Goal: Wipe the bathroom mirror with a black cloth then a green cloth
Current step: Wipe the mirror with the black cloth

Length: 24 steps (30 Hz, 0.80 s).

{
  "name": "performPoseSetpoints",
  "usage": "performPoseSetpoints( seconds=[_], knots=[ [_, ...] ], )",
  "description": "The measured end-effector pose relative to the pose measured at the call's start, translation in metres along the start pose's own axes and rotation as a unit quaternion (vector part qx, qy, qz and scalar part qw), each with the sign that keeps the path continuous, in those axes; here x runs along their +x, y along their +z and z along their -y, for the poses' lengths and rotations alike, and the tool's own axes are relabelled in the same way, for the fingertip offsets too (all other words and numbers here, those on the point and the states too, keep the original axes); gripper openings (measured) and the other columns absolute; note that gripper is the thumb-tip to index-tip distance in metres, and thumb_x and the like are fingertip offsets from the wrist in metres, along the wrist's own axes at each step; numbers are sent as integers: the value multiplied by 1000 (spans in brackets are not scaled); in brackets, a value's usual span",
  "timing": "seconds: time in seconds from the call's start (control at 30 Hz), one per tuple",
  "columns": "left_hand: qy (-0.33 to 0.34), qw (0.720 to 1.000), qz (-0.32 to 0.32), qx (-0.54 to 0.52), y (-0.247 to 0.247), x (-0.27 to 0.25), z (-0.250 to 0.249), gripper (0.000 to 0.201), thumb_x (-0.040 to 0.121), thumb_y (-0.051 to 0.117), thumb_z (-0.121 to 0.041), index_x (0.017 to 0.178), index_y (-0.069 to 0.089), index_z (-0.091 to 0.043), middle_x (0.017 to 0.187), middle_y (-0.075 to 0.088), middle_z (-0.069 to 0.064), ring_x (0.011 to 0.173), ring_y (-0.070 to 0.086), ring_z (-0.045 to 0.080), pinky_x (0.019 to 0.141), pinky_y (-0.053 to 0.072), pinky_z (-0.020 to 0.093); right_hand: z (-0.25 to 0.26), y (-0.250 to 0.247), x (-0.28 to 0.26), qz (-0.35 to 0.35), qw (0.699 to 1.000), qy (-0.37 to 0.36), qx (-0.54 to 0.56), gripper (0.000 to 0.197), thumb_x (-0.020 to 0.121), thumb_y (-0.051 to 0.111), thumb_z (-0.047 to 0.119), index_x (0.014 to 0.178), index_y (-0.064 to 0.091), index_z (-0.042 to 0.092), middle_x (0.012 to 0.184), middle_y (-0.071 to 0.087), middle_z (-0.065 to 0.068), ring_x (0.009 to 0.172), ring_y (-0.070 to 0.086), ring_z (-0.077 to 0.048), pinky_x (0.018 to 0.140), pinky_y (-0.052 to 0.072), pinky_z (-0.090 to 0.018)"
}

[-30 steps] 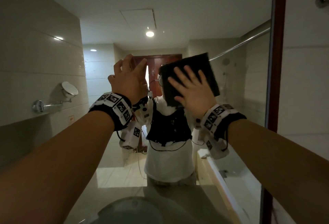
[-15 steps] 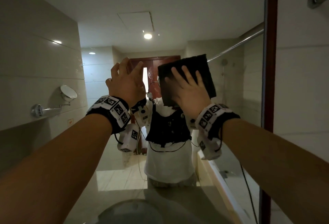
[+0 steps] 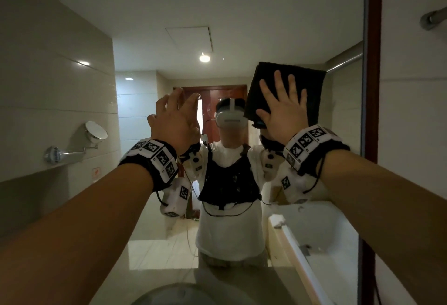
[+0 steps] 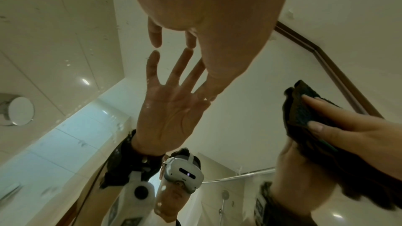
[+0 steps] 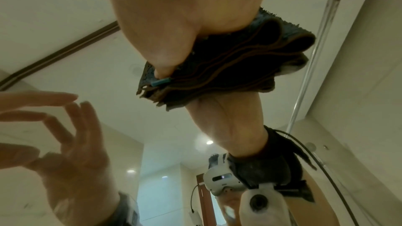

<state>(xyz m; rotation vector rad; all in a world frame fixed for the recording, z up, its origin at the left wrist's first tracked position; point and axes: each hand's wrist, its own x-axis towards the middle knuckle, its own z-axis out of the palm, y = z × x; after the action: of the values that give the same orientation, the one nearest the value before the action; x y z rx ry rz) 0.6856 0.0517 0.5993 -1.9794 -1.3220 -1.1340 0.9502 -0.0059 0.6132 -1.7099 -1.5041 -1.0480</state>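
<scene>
The mirror (image 3: 242,26) fills most of the head view. A folded black cloth (image 3: 307,82) lies flat on the glass at the upper right, close to the dark red frame (image 3: 372,62). My right hand (image 3: 284,108) presses on it with straight, spread fingers. From the right wrist view the cloth (image 5: 228,68) shows several folded layers under my palm. My left hand (image 3: 176,116) is raised to the left of it, with its fingertips (image 4: 155,40) touching the bare glass and nothing in it. No green cloth shows in any view.
A round magnifying mirror (image 3: 95,130) on a chrome arm sticks out at the left wall. A basin rim (image 3: 193,295) curves below my arms. A chrome rail fitting (image 3: 433,17) sits on the white wall right of the mirror frame.
My right hand has slid the black cloth up and to the right across the glass, uncovering the reflected head. My left hand has stayed against the mirror.
</scene>
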Motion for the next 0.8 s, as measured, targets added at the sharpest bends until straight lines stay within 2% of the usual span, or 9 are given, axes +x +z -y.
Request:
performPoseSetpoints(
  seconds=[0.17, 0.47, 0.63, 0.8],
  knots=[
    [-1, 999, -27, -23, 2, 3, 6, 83, 75, 76, -34, 146, 34, -38, 157, 23, -4, 138, 26, 33, 99, 36, 58, 25, -7, 26, -9, 1000, -14, -1, 71, 100, 41, 50, 157, 2, 34, 165, -14, -2, 150, -14, -33, 118, -3, -61],
    [9, 999, -30, -29, 0, 3, 8, 81, 77, 78, -36, 146, 35, -36, 158, 22, -5, 139, 25, 32, 100, 34, 57, 63, -13, 49, -11, 999, -47, 0, 69, 101, 42, 46, 157, 4, 34, 165, -13, -2, 150, -15, -32, 118, -4, -60],
    [11, 999, -31, -39, 0, 2, 8, 81, 77, 77, -35, 147, 35, -33, 159, 21, -7, 141, 23, 29, 102, 33, 55, 80, 0, 26, -6, 996, -90, -28, 69, 100, 41, 49, 156, 4, 37, 165, -12, -1, 150, -13, -31, 119, -2, -61],
    [28, 999, -22, -41, 4, -2, 13, 83, 80, 76, -41, 149, 32, -31, 162, 15, -6, 146, 18, 28, 105, 30, 58, 95, 23, -9, 13, 994, -105, -38, 69, 99, 40, 51, 156, 2, 37, 165, -14, -1, 150, -15, -32, 118, -4, -61]
  ],
)
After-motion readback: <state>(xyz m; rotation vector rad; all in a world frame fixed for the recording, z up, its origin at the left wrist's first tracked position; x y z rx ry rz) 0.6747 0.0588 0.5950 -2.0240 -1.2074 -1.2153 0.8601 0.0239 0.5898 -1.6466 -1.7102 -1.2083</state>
